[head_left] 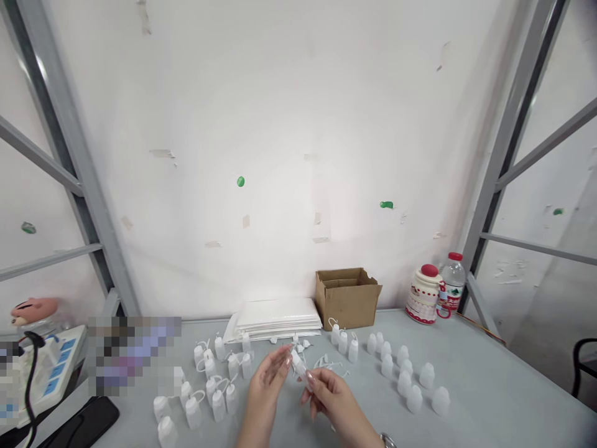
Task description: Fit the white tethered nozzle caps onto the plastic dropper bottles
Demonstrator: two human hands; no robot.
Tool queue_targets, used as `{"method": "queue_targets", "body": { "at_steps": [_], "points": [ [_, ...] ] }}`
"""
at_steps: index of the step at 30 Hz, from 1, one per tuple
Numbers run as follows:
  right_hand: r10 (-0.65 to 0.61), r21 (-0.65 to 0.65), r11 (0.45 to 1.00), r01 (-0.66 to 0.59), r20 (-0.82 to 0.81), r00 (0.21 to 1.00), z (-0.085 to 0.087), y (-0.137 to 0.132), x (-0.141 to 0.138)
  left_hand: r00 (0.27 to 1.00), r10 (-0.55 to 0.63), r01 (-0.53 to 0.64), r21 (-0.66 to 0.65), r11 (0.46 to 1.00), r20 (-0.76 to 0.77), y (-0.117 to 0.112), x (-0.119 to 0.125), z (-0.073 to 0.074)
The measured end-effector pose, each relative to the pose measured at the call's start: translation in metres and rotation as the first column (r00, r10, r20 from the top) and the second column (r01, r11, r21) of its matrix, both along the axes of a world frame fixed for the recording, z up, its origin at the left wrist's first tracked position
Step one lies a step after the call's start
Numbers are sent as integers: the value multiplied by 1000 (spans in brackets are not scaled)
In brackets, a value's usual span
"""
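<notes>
Between my two hands, over the middle of the table, is a small white plastic bottle [298, 363], tilted. My left hand [268, 378] pinches its upper end with the fingertips, and my right hand [329, 392] grips its lower end between thumb and fingers. Just behind my hands lie loose white caps [305, 343] and thin looped straps [329, 362]. To the left stand several similar bottles with caps and looped straps [218, 404]. Several plain translucent bottles [404, 382] stand to the right, and 3 strapped ones [343, 342] are behind my right hand.
A stack of white sheets [275, 318] and an open cardboard box [349, 305] sit against the wall. A red-lidded jug [424, 295] and a water bottle [452, 283] occupy the back right corner. A black phone [86, 423] lies at the front left.
</notes>
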State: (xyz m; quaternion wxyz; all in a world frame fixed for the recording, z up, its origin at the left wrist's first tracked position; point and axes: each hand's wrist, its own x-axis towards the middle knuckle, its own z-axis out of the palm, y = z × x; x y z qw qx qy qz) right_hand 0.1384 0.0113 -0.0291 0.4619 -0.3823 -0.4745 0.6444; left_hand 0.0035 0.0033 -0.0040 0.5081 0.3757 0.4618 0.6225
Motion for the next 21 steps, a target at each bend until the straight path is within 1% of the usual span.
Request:
{"method": "queue_targets", "body": {
  "at_steps": [1,3,5,7,9,12,14,18,21],
  "points": [
    [-28,40,999,27,12,1000,1,0,0,1000,8,-8,-4,1000,-1,-1,1,0],
    [-73,113,991,70,23,997,3,0,0,1000,-20,20,-30,999,20,-2,2,-2],
    [-92,164,983,87,27,995,3,-1,0,991,-117,120,-40,992,64,-3,5,-4],
    [-119,198,974,108,40,992,1,-3,-1,969,-224,226,-7,974,102,-3,7,-6],
    [-175,240,959,151,85,981,-4,-4,-1,952,-283,282,28,959,113,-4,9,-5],
    [-260,316,928,196,176,949,-10,-6,-1,954,-280,279,19,960,111,-5,9,-4],
    [-286,339,918,207,202,937,-11,-7,-1,953,-282,282,12,959,116,-6,8,-3],
    [-284,315,925,212,203,937,-12,-8,-2,939,-301,302,24,953,168,-6,9,-5],
    [-272,318,927,199,206,940,-13,-9,-3,925,-335,337,22,941,177,-6,10,-7]
  ]
}}
